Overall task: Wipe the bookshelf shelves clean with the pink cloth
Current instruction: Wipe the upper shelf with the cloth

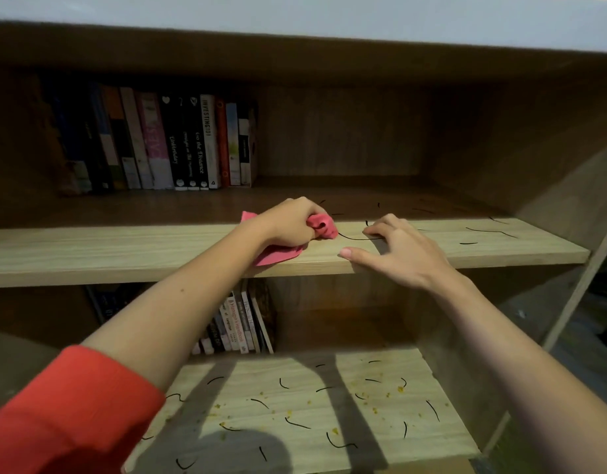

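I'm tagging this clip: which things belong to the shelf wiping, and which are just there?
Job: pink cloth gripped by left hand; right hand resting on upper shelf; lower shelf; black marks; crumbs.
Just there: upper row of books; lower row of books.

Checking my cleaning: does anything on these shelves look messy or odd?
Yes: thin black strands litter the light wooden upper shelf right of the pink cloth; the lower wooden shelf holds more strands plus yellow crumbs.

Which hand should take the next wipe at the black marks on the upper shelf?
Left. The left hand grips the pink cloth, bunched beside the nearest black mark. The right hand holds nothing and rests on the upper shelf; it would likely need to move aside.
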A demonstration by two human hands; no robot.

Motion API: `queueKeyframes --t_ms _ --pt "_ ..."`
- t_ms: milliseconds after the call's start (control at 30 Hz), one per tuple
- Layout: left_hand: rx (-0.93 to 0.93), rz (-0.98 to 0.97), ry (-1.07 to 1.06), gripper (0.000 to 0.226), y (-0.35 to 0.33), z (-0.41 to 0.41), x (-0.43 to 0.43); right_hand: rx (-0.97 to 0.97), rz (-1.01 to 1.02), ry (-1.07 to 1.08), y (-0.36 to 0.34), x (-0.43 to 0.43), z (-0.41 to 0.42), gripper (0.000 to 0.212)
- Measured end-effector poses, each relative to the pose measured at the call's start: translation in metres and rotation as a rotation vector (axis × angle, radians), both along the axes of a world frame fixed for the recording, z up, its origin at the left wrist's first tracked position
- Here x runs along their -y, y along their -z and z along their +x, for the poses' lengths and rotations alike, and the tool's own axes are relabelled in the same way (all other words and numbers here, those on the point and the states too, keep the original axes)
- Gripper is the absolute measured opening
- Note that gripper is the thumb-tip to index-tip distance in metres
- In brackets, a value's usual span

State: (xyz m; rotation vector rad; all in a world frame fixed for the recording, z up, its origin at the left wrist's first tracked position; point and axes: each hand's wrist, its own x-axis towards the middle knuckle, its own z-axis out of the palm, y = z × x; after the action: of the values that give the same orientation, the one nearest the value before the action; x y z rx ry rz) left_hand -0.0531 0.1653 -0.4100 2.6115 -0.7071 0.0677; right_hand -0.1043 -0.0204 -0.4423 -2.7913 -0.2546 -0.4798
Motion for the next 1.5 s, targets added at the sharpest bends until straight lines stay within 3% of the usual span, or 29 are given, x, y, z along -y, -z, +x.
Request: queueKeyframes --t_ms 233,433,567,833,1067,1267,1500 --pt "0.037 -0.018 -0.112 0.034 0.002 0.013 0.015 0.033 -0.049 0.001 -0.003 -0.008 0.01 0.073" --pt "0.019 -0.002 0.028 0.036 0.0 0.004 -0.003 0.057 -0.061 -0.023 0.001 -0.005 0.011 0.075" --pt "0.034 0.012 -0.084 0.018 0.0 0.02 0.009 0.053 -0.034 -0.042 0.001 -0.004 0.012 0.075" --pt "0.011 0.036 0.113 0.038 -0.001 0.014 -0.005 0.022 -0.011 -0.104 0.0 0.005 0.014 0.087" --pt "0.008 -0.019 0.023 0.044 0.001 0.023 0.017 -0.046 -0.043 -0.164 -0.006 0.017 0.015 0.099" --pt "-0.003 0.038 0.173 0.034 0.0 0.009 -0.015 -0.026 -0.046 -0.155 -0.006 0.017 0.011 0.097" --pt "-0.007 -0.001 0.047 0.043 -0.002 0.019 0.013 -0.025 -0.035 -0.15 -0.007 0.016 0.011 0.096"
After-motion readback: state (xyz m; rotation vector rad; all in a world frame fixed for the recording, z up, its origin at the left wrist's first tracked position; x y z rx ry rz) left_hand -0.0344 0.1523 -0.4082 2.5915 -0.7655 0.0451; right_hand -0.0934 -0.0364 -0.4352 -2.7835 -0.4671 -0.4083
